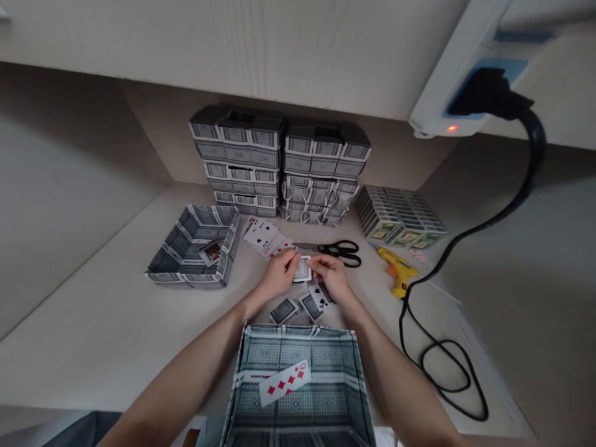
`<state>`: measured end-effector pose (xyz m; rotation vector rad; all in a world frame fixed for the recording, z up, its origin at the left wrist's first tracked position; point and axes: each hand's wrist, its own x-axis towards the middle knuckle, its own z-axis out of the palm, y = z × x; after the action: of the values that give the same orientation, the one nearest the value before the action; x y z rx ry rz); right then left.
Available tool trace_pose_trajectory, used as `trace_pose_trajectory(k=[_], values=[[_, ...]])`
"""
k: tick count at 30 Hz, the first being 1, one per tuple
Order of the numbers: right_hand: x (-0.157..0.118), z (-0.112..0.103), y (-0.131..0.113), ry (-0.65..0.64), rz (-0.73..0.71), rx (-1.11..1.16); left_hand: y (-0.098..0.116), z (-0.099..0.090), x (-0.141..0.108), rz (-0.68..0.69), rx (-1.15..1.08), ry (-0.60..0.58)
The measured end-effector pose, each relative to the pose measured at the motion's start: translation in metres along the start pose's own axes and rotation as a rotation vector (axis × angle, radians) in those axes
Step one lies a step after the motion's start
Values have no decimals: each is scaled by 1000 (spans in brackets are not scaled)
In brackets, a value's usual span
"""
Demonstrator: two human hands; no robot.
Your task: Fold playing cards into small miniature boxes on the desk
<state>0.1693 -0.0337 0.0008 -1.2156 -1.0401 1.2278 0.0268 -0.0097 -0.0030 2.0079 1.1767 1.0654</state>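
Note:
Between my two hands is a playing card (302,269), its grey patterned back facing up. My left hand (279,273) pinches its left edge, and my right hand (329,273) grips its right side. Whether it is one card or several stacked I cannot tell. Just below lie loose playing cards (284,310), some face down, and a spade card (319,298) face up. A box made of playing cards (265,347) stands nearest my body, with a cut diamond card (285,383) inside. Fanned face-up cards (261,233) lie beyond my left hand.
Black-handled scissors (342,248) lie beyond my right hand. A yellow glue gun (398,272) and looping black cable (437,347) occupy the right side. Card boxes (246,152) are stacked at the back, beside packed card decks (400,214). Another open card box (186,276) sits left.

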Motion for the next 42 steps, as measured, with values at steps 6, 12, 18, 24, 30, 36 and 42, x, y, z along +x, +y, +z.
trace_pose_trajectory(k=[6, 12, 18, 24, 30, 36, 42], values=[[3, -3, 6, 6, -37, 45, -5, 2, 0, -30, -52, 42], [2, -2, 2, 3, -19, -3, -7, 2, 2, -63, -99, 31], [5, -4, 5, 28, -44, 45, -8, -1, 4, -109, -245, -62], [6, -6, 9, 10, -61, 63, -6, -4, 2, -173, -249, -214], [5, -5, 9, 35, -55, 55, -3, -6, 2, -178, -238, -190], [8, -6, 9, 83, -39, 125, 1, -7, -1, -164, -226, -263], [8, -7, 9, 56, -40, 129, 0, -9, 0, -163, -275, -337]])
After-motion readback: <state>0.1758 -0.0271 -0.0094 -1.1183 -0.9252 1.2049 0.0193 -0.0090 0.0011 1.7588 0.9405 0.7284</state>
